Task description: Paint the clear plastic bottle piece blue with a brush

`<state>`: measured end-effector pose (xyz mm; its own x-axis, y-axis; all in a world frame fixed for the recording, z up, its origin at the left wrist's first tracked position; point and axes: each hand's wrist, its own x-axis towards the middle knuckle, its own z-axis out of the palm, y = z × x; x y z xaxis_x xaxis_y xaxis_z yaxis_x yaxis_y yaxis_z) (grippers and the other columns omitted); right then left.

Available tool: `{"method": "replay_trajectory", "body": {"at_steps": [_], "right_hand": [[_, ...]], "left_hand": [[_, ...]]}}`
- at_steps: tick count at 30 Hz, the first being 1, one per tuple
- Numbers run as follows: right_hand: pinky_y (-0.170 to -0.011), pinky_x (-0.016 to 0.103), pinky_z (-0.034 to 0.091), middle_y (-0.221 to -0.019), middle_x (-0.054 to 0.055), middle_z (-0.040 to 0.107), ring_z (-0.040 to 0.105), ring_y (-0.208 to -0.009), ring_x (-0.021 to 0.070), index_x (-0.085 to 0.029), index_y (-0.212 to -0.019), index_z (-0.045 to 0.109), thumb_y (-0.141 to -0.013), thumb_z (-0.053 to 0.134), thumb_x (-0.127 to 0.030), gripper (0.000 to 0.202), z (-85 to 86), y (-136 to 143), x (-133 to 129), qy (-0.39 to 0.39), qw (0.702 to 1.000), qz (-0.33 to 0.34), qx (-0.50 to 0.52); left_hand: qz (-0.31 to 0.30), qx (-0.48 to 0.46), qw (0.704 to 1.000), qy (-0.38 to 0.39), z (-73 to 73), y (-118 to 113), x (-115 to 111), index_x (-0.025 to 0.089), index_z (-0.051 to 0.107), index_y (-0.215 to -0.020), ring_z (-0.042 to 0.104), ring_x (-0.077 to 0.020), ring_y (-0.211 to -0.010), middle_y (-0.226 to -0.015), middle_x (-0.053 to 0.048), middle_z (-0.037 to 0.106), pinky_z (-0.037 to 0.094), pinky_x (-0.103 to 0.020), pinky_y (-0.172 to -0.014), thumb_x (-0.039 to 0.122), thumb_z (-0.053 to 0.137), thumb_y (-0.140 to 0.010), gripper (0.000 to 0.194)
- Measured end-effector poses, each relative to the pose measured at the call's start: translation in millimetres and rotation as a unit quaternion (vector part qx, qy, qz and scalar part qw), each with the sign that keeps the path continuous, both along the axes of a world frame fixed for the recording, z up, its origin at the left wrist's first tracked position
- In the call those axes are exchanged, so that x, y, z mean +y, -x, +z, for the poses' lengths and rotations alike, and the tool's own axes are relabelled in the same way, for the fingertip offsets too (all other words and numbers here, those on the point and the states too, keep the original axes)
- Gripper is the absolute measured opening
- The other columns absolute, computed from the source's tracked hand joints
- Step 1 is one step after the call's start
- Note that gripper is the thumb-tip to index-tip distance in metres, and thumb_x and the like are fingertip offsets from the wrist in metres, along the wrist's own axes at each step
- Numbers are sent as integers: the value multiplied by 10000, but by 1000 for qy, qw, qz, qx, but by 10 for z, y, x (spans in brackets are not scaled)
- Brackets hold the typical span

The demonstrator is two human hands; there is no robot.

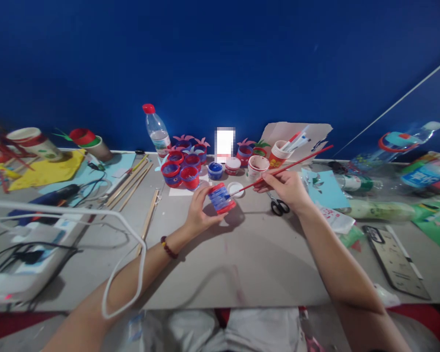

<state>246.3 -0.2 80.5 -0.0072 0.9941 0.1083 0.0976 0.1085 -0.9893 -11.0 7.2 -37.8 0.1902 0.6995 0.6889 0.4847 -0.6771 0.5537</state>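
Observation:
Between the thumb and fingers of my left hand [201, 210] is a small cup [221, 198], tipped on its side, red at both ends with a blue painted band. My right hand [284, 188] pinches a long red paintbrush [297, 160], its tip touching or very near the blue band. Just beyond the cup stand an open jar of blue paint [215, 170], a red-stained white jar [232, 165] and a white round lid [236, 189]. A paper cup with red stains [258, 166] is close to my right fingers.
Several red-and-blue painted cups [189, 177] stand left of the paint, before a plastic bottle [156, 129]. Black-handled scissors [279, 206] lie under my right wrist. A white cable [143, 264] loops over my left forearm from a power strip [55, 254]. A phone [394, 261] lies right.

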Motion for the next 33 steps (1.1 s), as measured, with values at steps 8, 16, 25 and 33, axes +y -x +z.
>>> {"method": "replay_trajectory", "body": {"at_steps": [8, 16, 25, 33], "right_hand": [[-679, 381, 671, -712, 91, 772, 769, -690, 261, -162, -753, 744, -613, 863, -610, 484, 19, -139, 47, 26, 998, 27, 43], [-752, 341, 655, -802, 96, 791, 781, -807, 246, -153, -844, 737, -694, 855, -502, 398, -142, -185, 142, 97, 982, 147, 73], [-735, 312, 645, -770, 91, 788, 779, -773, 227, -150, -816, 738, -655, 878, -503, 412, -185, -194, 187, 118, 980, 137, 82], [-745, 360, 646, -761, 97, 786, 771, -748, 236, -153, -798, 737, -621, 889, -524, 439, -153, -228, 192, 109, 984, 118, 74]], "left_hand": [[-6, -2, 1000, 16, 23, 8, 13, 204, 502, -1304, 613, -318, -1160, -1256, -144, 620, 525, -508, -984, 493, 844, -657, 787], [-1, 5, 1000, 3, 4, 8, 26, 205, 483, -1311, 612, -327, -1178, -1257, -151, 620, 513, -512, -1002, 443, 857, -648, 798], [-1, -7, 1000, 1, -22, 11, 45, 208, 474, -1327, 613, -319, -1177, -1252, -149, 620, 534, -498, -984, 492, 826, -679, 790], [-6, -21, 1000, -16, -40, 13, 49, 200, 467, -1332, 607, -327, -1180, -1248, -154, 610, 538, -495, -980, 496, 831, -680, 803]]}}
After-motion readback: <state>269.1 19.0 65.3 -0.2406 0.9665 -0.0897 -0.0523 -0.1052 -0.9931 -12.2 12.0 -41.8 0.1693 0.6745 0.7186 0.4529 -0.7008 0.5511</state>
